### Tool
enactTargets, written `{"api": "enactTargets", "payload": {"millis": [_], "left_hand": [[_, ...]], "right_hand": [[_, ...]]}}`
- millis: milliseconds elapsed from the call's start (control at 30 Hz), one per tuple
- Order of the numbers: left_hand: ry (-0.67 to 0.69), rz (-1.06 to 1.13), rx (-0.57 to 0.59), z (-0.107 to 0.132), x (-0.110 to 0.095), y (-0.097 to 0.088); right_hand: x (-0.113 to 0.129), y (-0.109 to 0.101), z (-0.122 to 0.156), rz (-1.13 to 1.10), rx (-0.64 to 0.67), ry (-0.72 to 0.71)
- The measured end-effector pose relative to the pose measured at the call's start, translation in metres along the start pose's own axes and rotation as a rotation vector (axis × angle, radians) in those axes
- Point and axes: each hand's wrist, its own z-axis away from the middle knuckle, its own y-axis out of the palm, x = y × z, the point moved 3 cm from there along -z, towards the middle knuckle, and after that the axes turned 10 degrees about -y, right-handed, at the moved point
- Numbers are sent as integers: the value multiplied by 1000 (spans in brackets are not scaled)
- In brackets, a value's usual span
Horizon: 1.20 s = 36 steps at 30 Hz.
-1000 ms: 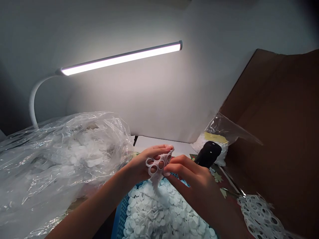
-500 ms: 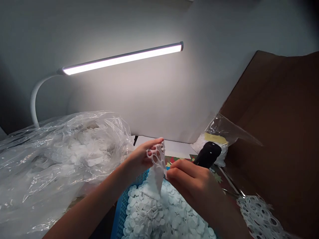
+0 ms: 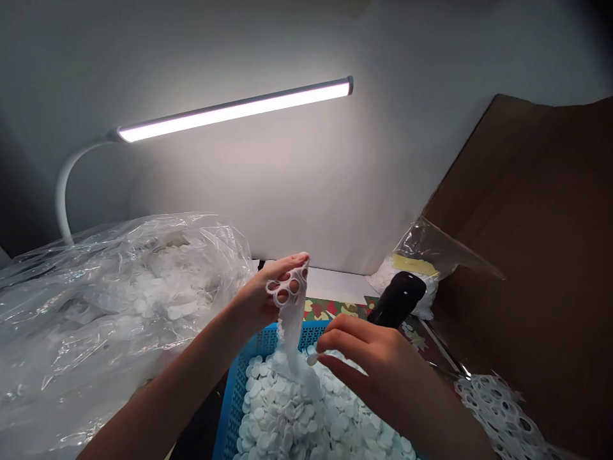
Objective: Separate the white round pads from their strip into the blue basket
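Note:
Raised over the basket, my left hand [image 3: 265, 291] is closed on the upper end of a white punched sheet [image 3: 286, 292]. Round holes show near its top, while its lower strip hangs down to the discs and blurs there. My right hand [image 3: 366, 354] is lower and to the right, apart from the sheet. At the tips of its thumb and forefinger is a small white disc [image 3: 312, 360], seemingly pinched. Beneath both hands, a blue plastic basket [image 3: 232, 397] holds a heap of loose white discs [image 3: 275, 409].
A large clear plastic bag [image 3: 119, 300] of white pieces fills the left. On the right are a black handle-like object [image 3: 398, 299], a bag with a yellow label [image 3: 414, 265], punched-out scrap [image 3: 498, 412] and a cardboard box [image 3: 531, 223]. A lamp [image 3: 234, 110] shines above.
My right hand has come away from the sheet, down a little, with a disc at its fingertips. My left hand has moved slightly up and left with the sheet.

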Motion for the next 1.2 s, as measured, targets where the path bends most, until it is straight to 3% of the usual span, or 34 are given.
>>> {"api": "enactTargets", "payload": {"millis": [167, 333, 567, 833, 1067, 1200], "left_hand": [[21, -42, 11, -5, 19, 5], [-58, -51, 33, -7, 32, 9], [-74, 15, 40, 1, 35, 22], [-168, 171, -1, -3, 41, 18], [-46, 251, -22, -1, 41, 17], [-17, 277, -61, 2, 41, 17]], "right_hand": [[-6, -1, 3, -2, -110, 64], [-3, 0, 0, -12, -161, 44], [0, 3, -4, -21, -223, -44], [1, 5, -2, 57, -244, -42], [-5, 12, -3, 99, -318, -93], [-4, 11, -4, 98, -297, -106]]}}
